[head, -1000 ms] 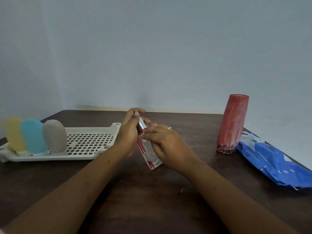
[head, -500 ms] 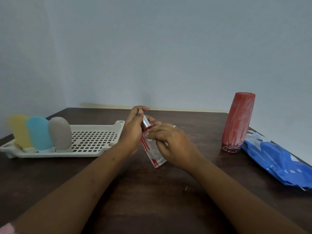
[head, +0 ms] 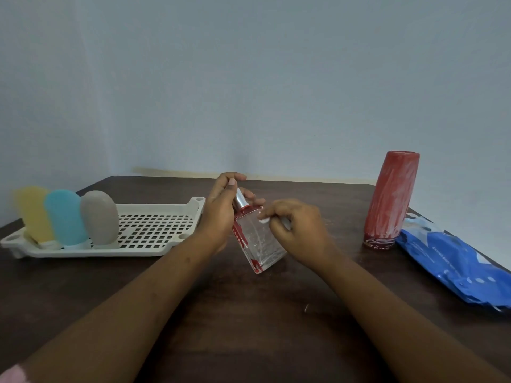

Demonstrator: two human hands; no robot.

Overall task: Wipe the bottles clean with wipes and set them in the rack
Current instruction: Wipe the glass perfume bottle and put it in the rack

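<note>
At table centre: I see clear bottle (head: 260, 241) w/ red smears, tilted; can't tell if base touches table (head: 249, 313)
Left hand (head: 221, 214): clamped round its silver-capped top
Right hand (head: 298, 230): pinches white wipe bit (head: 264, 220) vs bottle shoulder
Rack (head: 154, 228), left: yellow bottle (head: 31, 214); blue bottle (head: 65, 217); grey bottle (head: 99, 217); all upright inside
Right edge: red bottle (head: 391, 197) standing; blue wipes pack (head: 453, 266) just beside

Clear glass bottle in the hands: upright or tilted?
Tilted. Left hand grips the clear bottle at its silver cap, which leans up-left; the base points down-right. Whether it touches the table: cannot tell.
</note>
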